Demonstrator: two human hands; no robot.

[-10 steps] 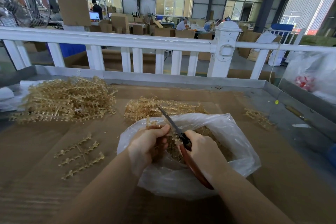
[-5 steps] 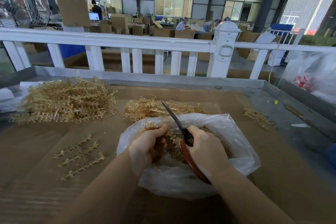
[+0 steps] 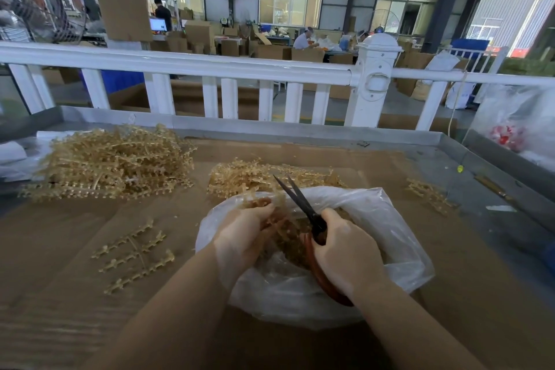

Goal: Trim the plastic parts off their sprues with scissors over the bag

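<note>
A clear plastic bag [image 3: 390, 237] lies open on the cardboard-covered table in front of me, with tan cut parts inside. My left hand [image 3: 243, 237] grips a tan plastic sprue [image 3: 270, 204] over the bag's mouth. My right hand [image 3: 345, 252] holds scissors [image 3: 303, 207] with red-brown handles; the dark blades are slightly apart and point up and to the left, just right of the sprue.
A big heap of tan sprues [image 3: 111, 162] sits at the far left, a smaller heap [image 3: 255, 174] just behind the bag. Loose sprues [image 3: 135, 252] lie at my left, others [image 3: 429, 194] at the right. A white railing [image 3: 210, 66] borders the table's far edge.
The scissor blades have opened slightly and shifted a little to the right. My left hand keeps its grip on the sprue over the bag.
</note>
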